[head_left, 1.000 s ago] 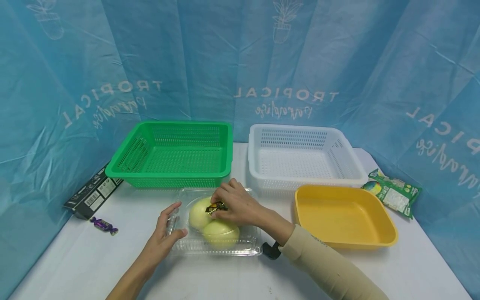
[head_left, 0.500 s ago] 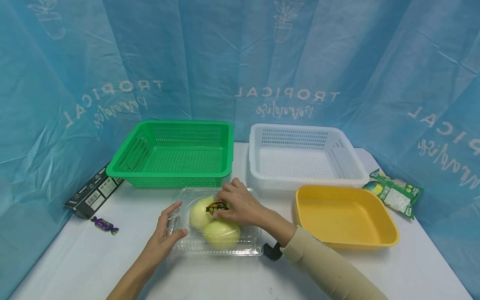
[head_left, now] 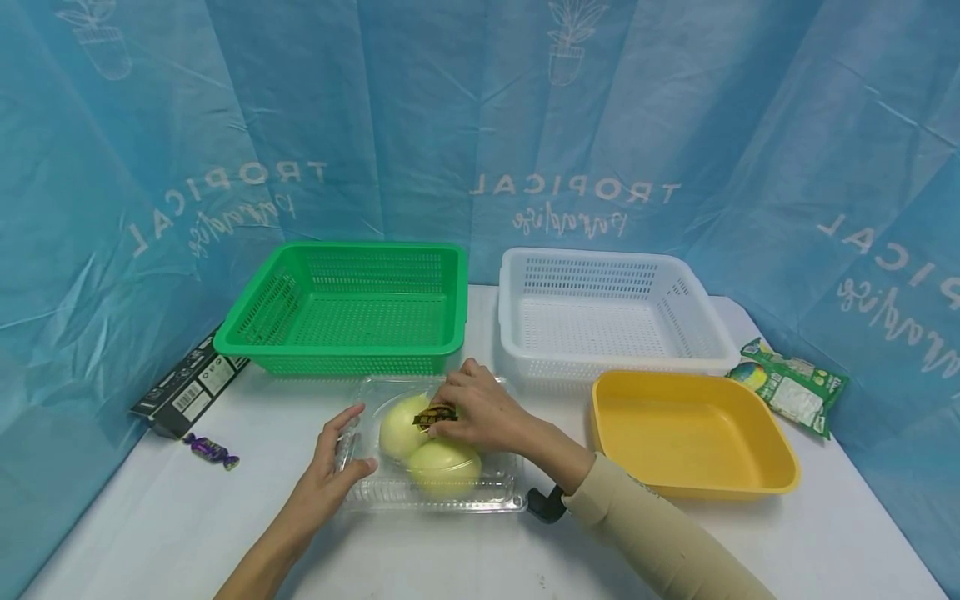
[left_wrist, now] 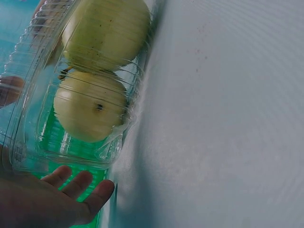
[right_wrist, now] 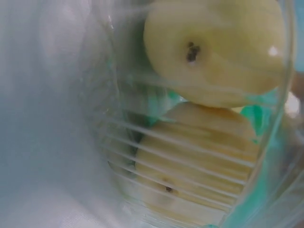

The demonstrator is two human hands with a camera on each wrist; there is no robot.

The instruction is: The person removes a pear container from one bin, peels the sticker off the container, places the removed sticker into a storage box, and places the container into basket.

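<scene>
A clear plastic clamshell box [head_left: 487,500] sits mid-table with two round, pale yellow fruits [head_left: 444,465] inside that look like pears. One wrist view shows a dark blossom end on each fruit [right_wrist: 228,42]. My left hand [head_left: 327,471] spreads thumb and fingers around the box's left side; in the left wrist view its fingers [left_wrist: 80,185] extend just outside the box wall. Over the lid, my right hand [head_left: 476,408] pinches the right edge of a black-and-gold label [head_left: 432,416] between curled fingers and thumb. The hand hides the label's right end.
Behind the box stand a green basket [head_left: 337,360] and a white basket [head_left: 615,364]. A yellow tray [head_left: 697,433] is at the right, near a green snack packet [head_left: 791,387]. To the left lie a black carton [head_left: 187,387] and a purple wrapped candy [head_left: 212,451].
The label looked crumpled and tilted a second ago and now shows flatter, still at the right hand's fingertips. Both hands and the box have barely moved.
</scene>
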